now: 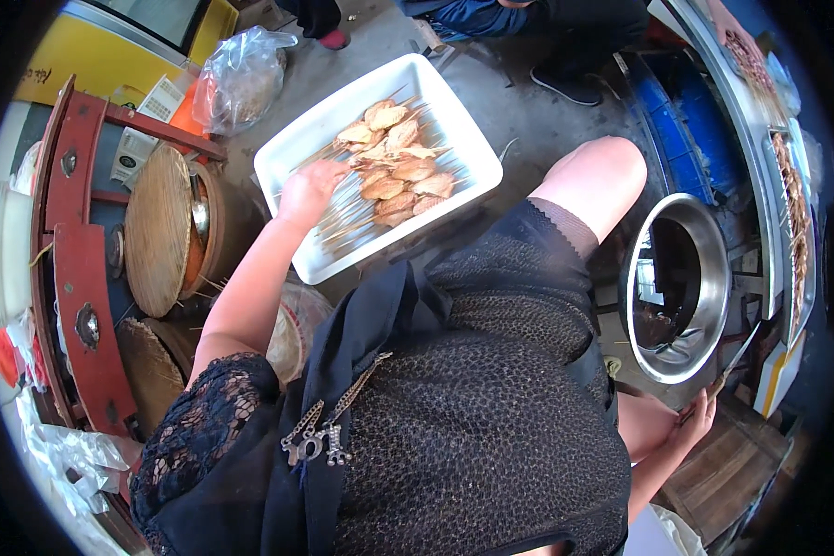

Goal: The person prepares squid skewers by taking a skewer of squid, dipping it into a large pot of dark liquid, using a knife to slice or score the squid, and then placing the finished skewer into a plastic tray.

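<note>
My left hand (pixel 314 189) reaches into a white plastic tray (pixel 485 149), its fingers pinched around bamboo skewers at the left side of the meat. Skewered pieces that look like chicken wings (pixel 413 169) lie heaped in the tray, with many bare skewer ends (pixel 337 226) pointing to the lower left. At the right, low beside my thigh, my right hand (pixel 698 420) is closed on the handle of a knife (pixel 740 354), its blade pointing up and away. A steel basin (pixel 717 306) with dark liquid stands close to the blade.
At the left are a red wooden frame (pixel 94 278), a wooden barrel (pixel 226 229) with a tilted round lid (pixel 156 233), and a filled plastic bag (pixel 243 83). Blue crates (pixel 674 118) stand at the right. Another person's shoe (pixel 566 87) and a co-worker's hand (pixel 733 28) show near the top.
</note>
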A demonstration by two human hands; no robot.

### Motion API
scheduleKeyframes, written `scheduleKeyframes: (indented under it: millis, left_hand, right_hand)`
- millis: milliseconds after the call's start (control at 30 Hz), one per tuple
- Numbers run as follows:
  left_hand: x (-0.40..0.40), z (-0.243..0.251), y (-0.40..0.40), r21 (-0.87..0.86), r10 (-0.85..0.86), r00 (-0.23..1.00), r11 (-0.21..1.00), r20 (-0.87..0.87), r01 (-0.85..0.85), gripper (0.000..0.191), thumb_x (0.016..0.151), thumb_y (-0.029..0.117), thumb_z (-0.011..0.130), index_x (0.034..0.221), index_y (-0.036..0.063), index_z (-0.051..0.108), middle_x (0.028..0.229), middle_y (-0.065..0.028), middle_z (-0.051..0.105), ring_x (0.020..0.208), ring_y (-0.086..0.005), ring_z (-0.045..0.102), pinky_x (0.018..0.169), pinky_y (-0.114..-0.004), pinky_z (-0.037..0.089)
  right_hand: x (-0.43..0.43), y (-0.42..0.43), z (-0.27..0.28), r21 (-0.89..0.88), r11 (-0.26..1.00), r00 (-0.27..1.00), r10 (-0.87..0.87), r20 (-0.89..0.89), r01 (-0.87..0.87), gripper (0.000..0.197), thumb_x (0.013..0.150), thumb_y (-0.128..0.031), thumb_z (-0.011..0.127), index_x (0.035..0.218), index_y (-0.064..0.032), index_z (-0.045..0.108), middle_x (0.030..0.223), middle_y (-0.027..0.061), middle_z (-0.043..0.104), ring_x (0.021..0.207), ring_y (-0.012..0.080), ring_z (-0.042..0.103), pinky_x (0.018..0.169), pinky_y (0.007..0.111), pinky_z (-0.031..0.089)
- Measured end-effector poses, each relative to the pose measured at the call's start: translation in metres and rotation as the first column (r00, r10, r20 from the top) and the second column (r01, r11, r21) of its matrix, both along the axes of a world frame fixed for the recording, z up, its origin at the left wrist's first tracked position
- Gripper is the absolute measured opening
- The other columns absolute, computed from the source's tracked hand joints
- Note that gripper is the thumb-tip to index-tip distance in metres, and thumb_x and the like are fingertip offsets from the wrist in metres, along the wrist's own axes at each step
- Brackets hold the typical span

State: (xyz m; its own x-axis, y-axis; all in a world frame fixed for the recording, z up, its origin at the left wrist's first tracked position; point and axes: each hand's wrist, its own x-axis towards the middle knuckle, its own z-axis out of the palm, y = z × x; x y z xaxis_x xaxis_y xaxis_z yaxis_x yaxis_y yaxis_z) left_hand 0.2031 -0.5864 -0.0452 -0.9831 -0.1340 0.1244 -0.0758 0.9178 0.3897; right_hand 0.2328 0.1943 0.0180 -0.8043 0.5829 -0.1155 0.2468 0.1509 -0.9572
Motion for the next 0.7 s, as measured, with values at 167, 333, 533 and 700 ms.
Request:
scheduleKeyframes:
  millis: [167,333,533,700]
  left_hand:
    - [0.021,-0.022,0.015,-0.041,-0.25,0.965,0.968,-0.082,0.247,0.017,0.087,0.015,0.061,0.1,0.0059,0.067,0.1,-0.0091,0.067,0.095,-0.0281,0.061,0.086,-0.035,0.049]
    - [0.033,-0.012,0.035,0.336,-0.147,0.966,0.939,0.211,0.07,0.025,0.085,0.022,0.064,0.105,0.0085,0.068,0.1,-0.0101,0.067,0.095,-0.0281,0.061,0.089,-0.034,0.048]
    - [0.025,-0.012,0.056,0.171,-0.172,0.905,0.979,0.388,0.113,0.018,0.084,0.021,0.061,0.094,0.0079,0.068,0.095,-0.0124,0.067,0.09,-0.0291,0.062,0.08,-0.035,0.049]
    - [0.006,-0.001,0.064,-0.196,-0.262,0.888,0.915,0.379,0.354,0.014,0.08,0.017,0.058,0.074,0.0053,0.062,0.084,-0.0138,0.065,0.086,-0.03,0.063,0.072,-0.039,0.049]
  right_hand:
    - [-0.001,0.006,-0.004,0.02,0.998,0.998,0.055,0.023,-0.056,0.035,0.088,-0.014,0.062,0.12,-0.0012,0.055,0.06,-0.0049,0.045,0.046,0.003,0.037,0.041,0.019,0.028]
    - [0.0,0.007,-0.005,0.047,0.999,0.999,0.02,0.047,-0.022,0.035,0.088,-0.015,0.061,0.12,-0.002,0.055,0.061,-0.005,0.045,0.046,0.0033,0.037,0.042,0.019,0.028]
    - [-0.002,0.012,-0.006,0.042,0.999,0.999,0.027,0.04,-0.029,0.036,0.089,-0.014,0.061,0.123,-0.0024,0.055,0.063,-0.0055,0.045,0.047,0.0032,0.037,0.042,0.018,0.029]
    - [0.004,0.006,0.0,0.025,1.0,0.999,0.001,0.04,-0.002,0.038,0.089,-0.014,0.06,0.125,-0.0019,0.053,0.064,-0.0059,0.044,0.047,0.0024,0.037,0.042,0.018,0.029]
